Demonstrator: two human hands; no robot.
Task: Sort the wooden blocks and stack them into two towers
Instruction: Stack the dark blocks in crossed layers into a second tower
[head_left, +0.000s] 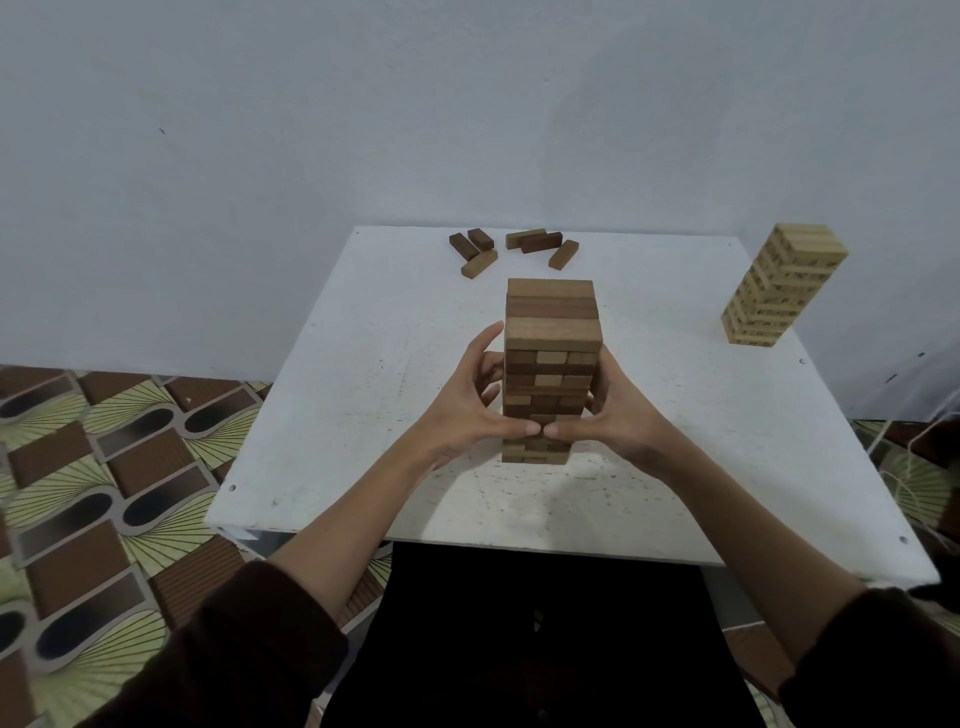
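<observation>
A tall tower of dark and mid-brown wooden blocks (551, 332) stands in the middle of the white table (363, 364). My left hand (470, 405) wraps its left side and my right hand (618, 415) wraps its right side. Both thumbs meet across the tower's near face, low down. A second tower of pale blocks (779, 286) stands at the table's right edge. Several loose brown blocks (511, 248) lie at the far edge in two small clusters.
A plain pale wall rises right behind the table. Patterned floor covering (104, 493) spreads out to the left. My dark-clothed lap sits below the table's near edge. Thin cords hang at the far right (914, 467).
</observation>
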